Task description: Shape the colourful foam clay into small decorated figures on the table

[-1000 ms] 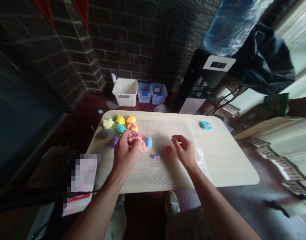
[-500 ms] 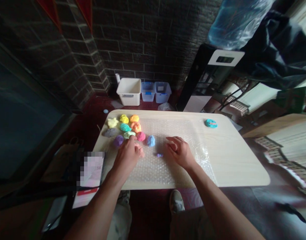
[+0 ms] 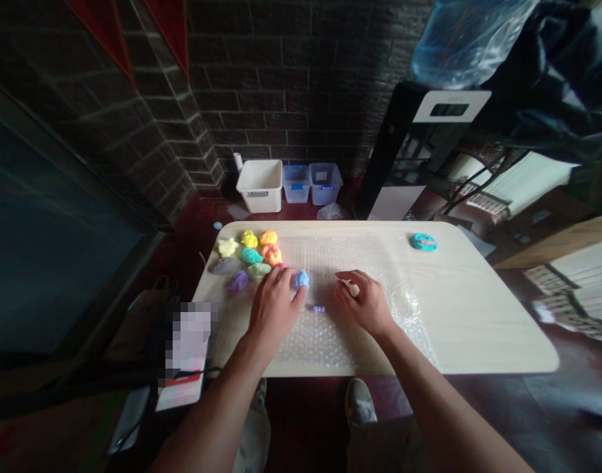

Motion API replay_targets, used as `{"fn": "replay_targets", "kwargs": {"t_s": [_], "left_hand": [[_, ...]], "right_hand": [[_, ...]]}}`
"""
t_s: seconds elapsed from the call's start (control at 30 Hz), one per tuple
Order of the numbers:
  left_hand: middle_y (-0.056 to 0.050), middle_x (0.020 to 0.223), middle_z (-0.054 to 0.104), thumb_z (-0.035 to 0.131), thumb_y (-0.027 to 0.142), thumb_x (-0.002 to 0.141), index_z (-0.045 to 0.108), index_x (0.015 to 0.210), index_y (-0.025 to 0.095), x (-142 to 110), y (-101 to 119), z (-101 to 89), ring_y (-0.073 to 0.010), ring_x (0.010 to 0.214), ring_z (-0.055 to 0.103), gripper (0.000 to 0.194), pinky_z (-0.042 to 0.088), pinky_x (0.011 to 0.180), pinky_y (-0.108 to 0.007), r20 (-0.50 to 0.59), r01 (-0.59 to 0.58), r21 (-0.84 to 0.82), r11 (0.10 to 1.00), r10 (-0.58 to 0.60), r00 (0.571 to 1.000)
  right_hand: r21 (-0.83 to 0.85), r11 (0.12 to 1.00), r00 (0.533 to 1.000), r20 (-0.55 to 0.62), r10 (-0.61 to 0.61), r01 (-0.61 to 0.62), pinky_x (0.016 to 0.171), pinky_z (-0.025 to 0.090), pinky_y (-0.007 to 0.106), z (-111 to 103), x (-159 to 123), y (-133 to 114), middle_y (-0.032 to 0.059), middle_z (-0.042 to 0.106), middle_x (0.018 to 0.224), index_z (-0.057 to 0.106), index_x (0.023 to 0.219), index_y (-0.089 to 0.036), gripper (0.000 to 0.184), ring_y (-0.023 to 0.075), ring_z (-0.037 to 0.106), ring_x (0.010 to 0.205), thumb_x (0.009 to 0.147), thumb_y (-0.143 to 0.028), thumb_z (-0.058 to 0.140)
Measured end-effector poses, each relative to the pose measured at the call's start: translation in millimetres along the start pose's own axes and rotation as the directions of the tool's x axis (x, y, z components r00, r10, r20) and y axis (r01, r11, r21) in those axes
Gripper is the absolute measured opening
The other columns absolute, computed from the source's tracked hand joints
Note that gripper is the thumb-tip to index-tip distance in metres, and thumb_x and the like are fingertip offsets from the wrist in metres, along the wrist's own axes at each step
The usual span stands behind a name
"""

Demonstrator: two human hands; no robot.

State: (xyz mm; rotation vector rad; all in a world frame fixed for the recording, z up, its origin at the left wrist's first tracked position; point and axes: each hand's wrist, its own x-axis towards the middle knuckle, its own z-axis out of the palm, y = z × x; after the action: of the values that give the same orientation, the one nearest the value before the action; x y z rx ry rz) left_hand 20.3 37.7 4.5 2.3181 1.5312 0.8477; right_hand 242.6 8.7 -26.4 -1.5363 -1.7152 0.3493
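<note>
My left hand [image 3: 277,299] is at a lump of light blue modelling clay [image 3: 301,279], its fingers and thumb closed against the lump's left and near sides. The clay still sits on the bubble wrap [image 3: 330,341]. To the right, my right hand [image 3: 364,299] hovers low with fingers curved; thumb and forefinger are apart and no object shows between them. A tiny purple and blue beaded piece [image 3: 319,309] lies between the hands. Behind my left hand are a purple lump [image 3: 238,281], a pale green lump [image 3: 258,270] and a mostly hidden crimson lump.
More clay lumps, such as a teal one [image 3: 250,256] and an orange one [image 3: 271,254], cluster at the table's far left. A turquoise oval piece [image 3: 423,242] lies far right. Beyond the table [image 3: 488,315] stand a white bin [image 3: 261,197], blue bins [image 3: 325,187] and a water dispenser [image 3: 394,151].
My left hand has moved right, from near the pink lump to the blue clay, and now hides the pink one. My right hand has stayed nearly in place. The view has shifted slightly.
</note>
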Motion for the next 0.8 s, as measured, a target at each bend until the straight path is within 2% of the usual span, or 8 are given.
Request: {"fn": "replay_targets", "kwargs": {"t_s": [0.17,0.47,0.67,0.8], "left_hand": [[-0.008,0.113,0.069,0.08,0.024,0.084,0.063,0.112,0.022,1,2,10.0,-0.0262,0.107,0.067,0.032,0.053,0.096,-0.038,0.022,0.052,0.027,0.998,-0.052,0.998],[-0.009,0.114,0.07,0.073,0.018,0.088,0.063,0.115,0.022,6,5,18.3,-0.0272,0.112,0.064,0.028,0.052,0.097,-0.04,0.072,0.018,0.067,0.998,-0.023,0.997],[-0.007,0.111,0.07,0.065,0.005,0.083,0.064,0.114,0.023,5,4,13.4,-0.026,0.111,0.064,0.036,0.051,0.098,-0.039,0.063,-0.029,0.01,1.0,0.028,0.998],[-0.007,0.109,0.07,0.065,0.014,0.088,0.064,0.111,0.023,4,4,-0.6,-0.0258,0.106,0.065,0.025,0.052,0.095,-0.038,-0.03,-0.022,-0.056,0.998,0.02,0.999]], "right_hand": [[0.024,0.999,1.0,-0.002,0.021,-0.021,0.066,0.055,0.032,-1,1,-2,0.0092,0.076,0.093,0.075,0.104,-0.017,0.021,0.0218,0.071,0.075,0.094,-0.024,0.059],[0.014,0.999,0.999,0.018,0.035,-0.035,0.067,0.056,0.032,2,-1,-2,0.0092,0.077,0.094,0.075,0.104,-0.017,0.021,0.0208,0.071,0.072,0.09,-0.027,0.061],[0.017,0.999,0.999,0.024,0.04,-0.04,0.065,0.056,0.032,4,0,-1,0.0108,0.077,0.096,0.074,0.104,-0.016,0.023,0.0225,0.073,0.074,0.09,-0.028,0.061],[0.015,0.999,0.999,0.023,0.028,-0.029,0.064,0.056,0.032,5,0,-1,0.0111,0.077,0.095,0.074,0.104,-0.015,0.023,0.0221,0.073,0.073,0.091,-0.028,0.06]]}}
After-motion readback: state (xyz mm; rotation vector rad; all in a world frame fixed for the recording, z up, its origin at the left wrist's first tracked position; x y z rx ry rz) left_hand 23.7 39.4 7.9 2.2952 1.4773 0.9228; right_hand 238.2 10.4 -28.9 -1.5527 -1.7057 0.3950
